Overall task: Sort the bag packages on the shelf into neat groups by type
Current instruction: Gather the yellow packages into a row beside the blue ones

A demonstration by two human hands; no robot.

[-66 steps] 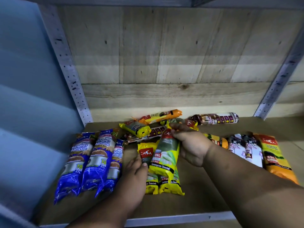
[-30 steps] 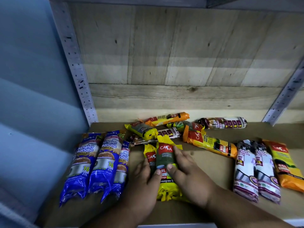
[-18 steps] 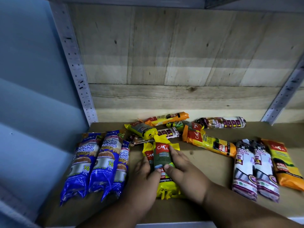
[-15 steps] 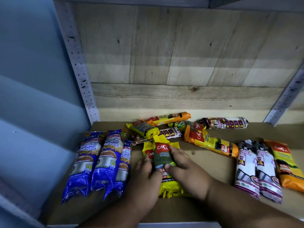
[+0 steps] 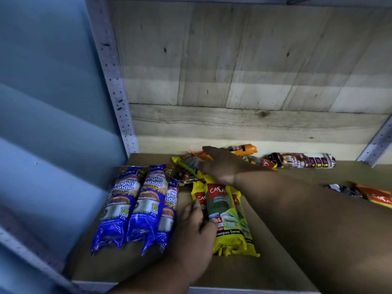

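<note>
Approx. half sorted: blue packs (image 5: pixel 135 206) grouped at shelf (image 5: pixel 265 270) front-left, yellow packs (image 5: pixel 228 217) stacked beside w/ left hand (image 5: pixel 194 232) flat against them, right hand (image 5: pixel 220 166) fingers spread over unsorted pile (image 5: pixel 224 158) at back; drawstring pack (image 5: pixel 301 160) loose.

Blue packs (image 5: pixel 135 206) just left of the left hand (image 5: pixel 193 232) – glossy crinkled plastic film; yellow packs (image 5: pixel 230 217) touching its fingertips, same shiny film. Shelf board (image 5: pixel 250 270) under both hands is matt, smooth, wood-look; back panel (image 5: pixel 244 66) beyond the right hand (image 5: pixel 222 166) – rough grainy wood planks. Perforated upright (image 5: pixel 115 85) looks like dull painted metal.
</note>
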